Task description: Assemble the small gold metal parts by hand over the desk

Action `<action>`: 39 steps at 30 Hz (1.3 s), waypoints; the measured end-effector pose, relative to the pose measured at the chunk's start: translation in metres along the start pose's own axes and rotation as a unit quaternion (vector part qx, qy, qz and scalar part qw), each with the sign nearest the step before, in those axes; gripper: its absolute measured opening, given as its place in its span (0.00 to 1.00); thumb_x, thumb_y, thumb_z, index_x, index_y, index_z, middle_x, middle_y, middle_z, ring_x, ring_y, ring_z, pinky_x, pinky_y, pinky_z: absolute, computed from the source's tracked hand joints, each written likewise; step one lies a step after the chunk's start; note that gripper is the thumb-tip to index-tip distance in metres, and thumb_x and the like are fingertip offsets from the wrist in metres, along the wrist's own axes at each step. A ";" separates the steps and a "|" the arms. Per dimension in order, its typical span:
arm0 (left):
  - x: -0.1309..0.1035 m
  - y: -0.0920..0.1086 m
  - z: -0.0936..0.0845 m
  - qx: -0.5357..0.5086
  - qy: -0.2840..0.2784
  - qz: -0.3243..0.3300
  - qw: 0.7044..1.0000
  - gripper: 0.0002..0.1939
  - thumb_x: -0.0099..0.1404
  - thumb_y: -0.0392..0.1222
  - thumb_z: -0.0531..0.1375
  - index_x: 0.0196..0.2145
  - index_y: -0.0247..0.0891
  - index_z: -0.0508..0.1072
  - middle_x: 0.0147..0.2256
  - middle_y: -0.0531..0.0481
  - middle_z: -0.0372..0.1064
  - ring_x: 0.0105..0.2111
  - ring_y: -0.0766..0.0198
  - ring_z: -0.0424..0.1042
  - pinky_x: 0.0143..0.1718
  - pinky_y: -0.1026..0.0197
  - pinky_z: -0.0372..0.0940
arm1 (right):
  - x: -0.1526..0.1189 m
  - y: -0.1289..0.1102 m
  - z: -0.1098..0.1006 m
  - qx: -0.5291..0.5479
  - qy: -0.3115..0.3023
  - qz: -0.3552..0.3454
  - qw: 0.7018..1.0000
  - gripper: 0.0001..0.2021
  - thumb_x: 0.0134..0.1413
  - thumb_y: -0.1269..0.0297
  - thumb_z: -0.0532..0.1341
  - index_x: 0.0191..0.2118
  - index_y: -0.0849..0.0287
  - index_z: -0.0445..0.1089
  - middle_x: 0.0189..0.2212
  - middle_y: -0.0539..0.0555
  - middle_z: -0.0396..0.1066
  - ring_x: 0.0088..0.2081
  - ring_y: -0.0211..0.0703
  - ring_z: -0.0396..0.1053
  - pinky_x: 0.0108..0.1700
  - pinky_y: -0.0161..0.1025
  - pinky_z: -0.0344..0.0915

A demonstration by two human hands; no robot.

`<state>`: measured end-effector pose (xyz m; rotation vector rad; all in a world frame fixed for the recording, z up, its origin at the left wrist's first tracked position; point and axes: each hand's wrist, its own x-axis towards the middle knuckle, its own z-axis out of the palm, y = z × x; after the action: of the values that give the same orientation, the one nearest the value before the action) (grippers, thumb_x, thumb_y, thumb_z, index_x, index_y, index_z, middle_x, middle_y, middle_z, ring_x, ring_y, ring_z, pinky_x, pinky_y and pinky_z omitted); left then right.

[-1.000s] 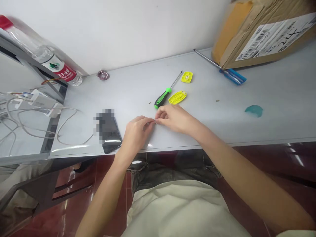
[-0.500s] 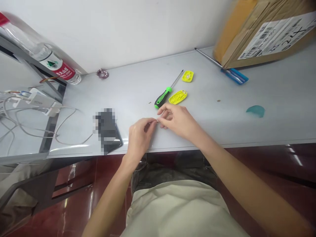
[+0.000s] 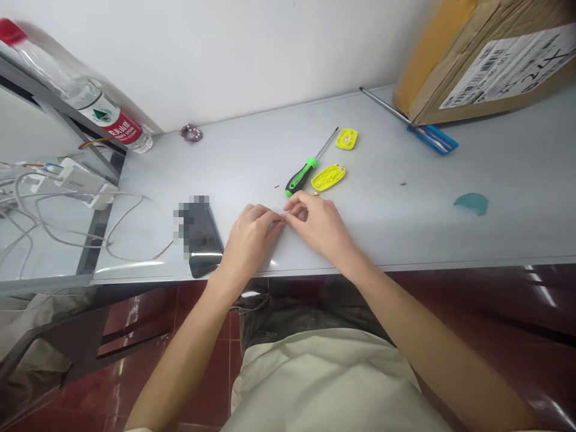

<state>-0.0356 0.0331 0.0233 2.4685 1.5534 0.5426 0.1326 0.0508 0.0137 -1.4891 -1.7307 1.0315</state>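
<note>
My left hand (image 3: 252, 237) and my right hand (image 3: 318, 227) meet fingertip to fingertip low over the table, near its front edge. Both pinch at a tiny thing between them, too small and too covered by the fingers to name. Just beyond the right hand lies a green-and-black screwdriver (image 3: 300, 177), its shaft pointing away. Beside it rests a yellow plastic shell half (image 3: 328, 177), open side up, and farther back a smaller yellow cover (image 3: 346, 139). A small brass-coloured piece (image 3: 316, 194) shows at the right hand's knuckles.
A dark phone (image 3: 204, 240) lies left of my hands, with a white cable (image 3: 130, 258) nearby. Tiny metal bits (image 3: 276, 186) sit on the table (image 3: 243, 162). To the right are a blue-handled screwdriver (image 3: 434, 139), a cardboard box (image 3: 486, 72) and a teal scrap (image 3: 472, 203). A bottle (image 3: 112, 120) leans at left.
The left hand has turned flatter, knuckles up, and the fingertips have come closer together. The brass-coloured piece by the right hand has come into sight. The whole view has shifted slightly.
</note>
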 end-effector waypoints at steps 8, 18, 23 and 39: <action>-0.004 0.004 0.002 -0.039 0.017 -0.077 0.996 0.05 0.69 0.36 0.61 0.40 0.38 0.78 0.34 0.49 0.76 0.33 0.63 0.71 0.34 0.60 0.64 | -0.007 0.008 0.014 -0.008 0.060 -0.037 0.997 0.03 0.58 0.66 0.61 0.37 0.57 0.69 0.31 0.50 0.75 0.34 0.39 0.69 0.43 0.39 0.62; -0.008 0.001 0.004 -0.048 -0.002 -0.050 0.998 0.06 0.73 0.37 0.55 0.42 0.38 0.72 0.38 0.47 0.73 0.39 0.59 0.69 0.40 0.57 0.64 | -0.008 0.008 0.014 0.000 0.059 -0.043 0.997 0.04 0.58 0.64 0.62 0.38 0.57 0.70 0.31 0.49 0.75 0.33 0.37 0.68 0.44 0.39 0.62; -0.011 -0.002 0.007 -0.123 0.016 -0.083 0.989 0.06 0.73 0.37 0.56 0.43 0.39 0.72 0.40 0.48 0.74 0.38 0.62 0.71 0.40 0.60 0.65 | -0.009 0.007 0.012 0.030 0.059 -0.027 0.997 0.04 0.57 0.65 0.62 0.38 0.57 0.70 0.31 0.48 0.75 0.31 0.36 0.67 0.44 0.37 0.62; -0.013 -0.001 0.009 -0.186 0.006 -0.083 0.979 0.05 0.69 0.36 0.60 0.41 0.40 0.75 0.38 0.50 0.73 0.38 0.64 0.71 0.40 0.61 0.67 | -0.010 0.010 0.014 -0.077 0.040 -0.082 0.993 0.07 0.61 0.67 0.56 0.41 0.56 0.71 0.32 0.50 0.76 0.32 0.39 0.69 0.44 0.40 0.58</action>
<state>-0.0380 0.0224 0.0122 2.0432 1.4865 0.7431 0.1276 0.0394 -0.0018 -1.4335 -1.8752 0.7581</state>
